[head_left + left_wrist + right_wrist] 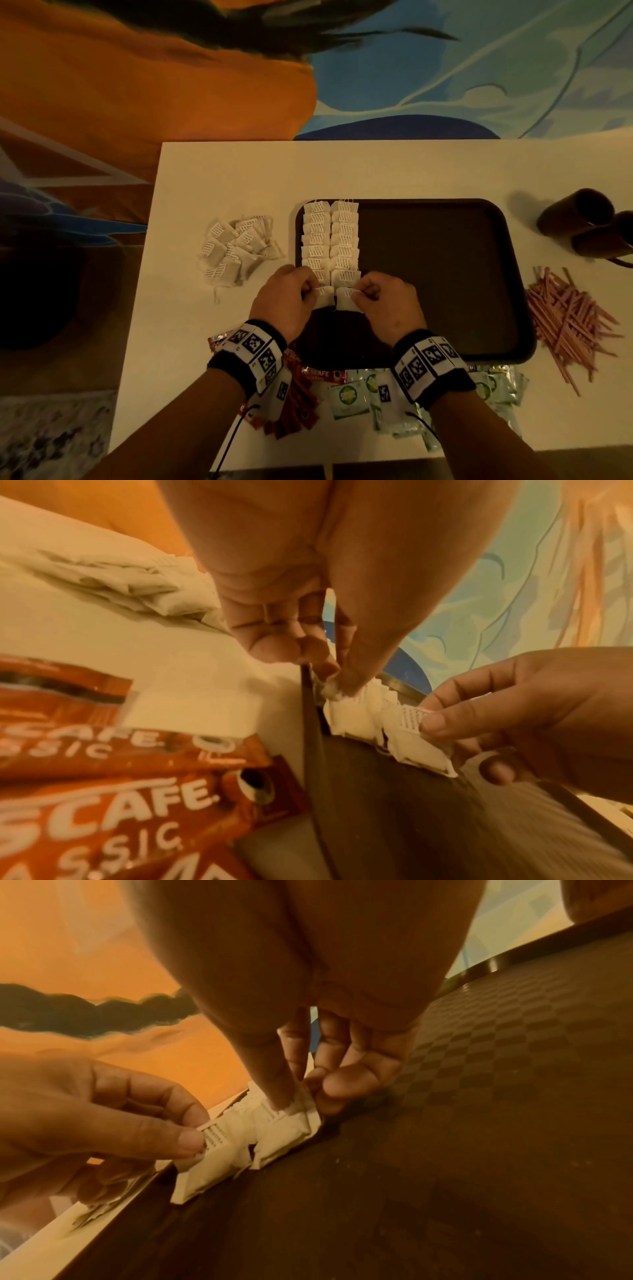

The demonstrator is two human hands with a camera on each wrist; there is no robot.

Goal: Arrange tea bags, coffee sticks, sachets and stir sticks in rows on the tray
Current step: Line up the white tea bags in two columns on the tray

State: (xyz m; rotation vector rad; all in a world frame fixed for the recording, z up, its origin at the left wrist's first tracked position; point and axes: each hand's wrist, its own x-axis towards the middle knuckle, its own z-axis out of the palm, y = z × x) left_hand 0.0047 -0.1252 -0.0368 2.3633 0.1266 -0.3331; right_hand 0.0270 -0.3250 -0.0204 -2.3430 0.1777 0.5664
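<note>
A dark tray (445,274) lies on the white table. Two columns of white tea bags (330,240) run down its left side. At the near end of the columns, my left hand (313,294) pinches the tag end of one tea bag (325,299), and my right hand (358,296) pinches another tea bag (346,301) beside it. Both bags lie on the tray floor. The left wrist view shows my left hand (337,688) pinching its bag (349,718). The right wrist view shows my right hand (298,1102) pinching its bag (287,1137).
A loose pile of tea bags (236,251) sits left of the tray. Red coffee sticks (301,394) and green sachets (349,397) lie along the near edge under my wrists. Pink stir sticks (568,318) are heaped on the right, with two dark cups (589,222) lying behind them.
</note>
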